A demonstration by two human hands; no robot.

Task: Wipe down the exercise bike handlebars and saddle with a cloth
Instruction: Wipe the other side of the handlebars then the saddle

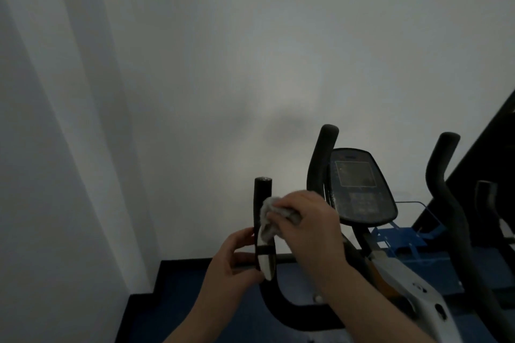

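My two forearms entered from below. My left hand (237,253) gripped the lower part of the upright left handlebar (262,203), a black post with a pale sensor plate. My right hand (309,220) pinched one crumpled grey cloth (269,224) against that post. Beyond stood one console (359,186) and two taller curved black grips (320,164), all before a pale wall (195,64).

Right hand (308,220) pressing grey cloth (271,220) on upright handlebar (262,203), left hand (237,256) gripping lower — dim room
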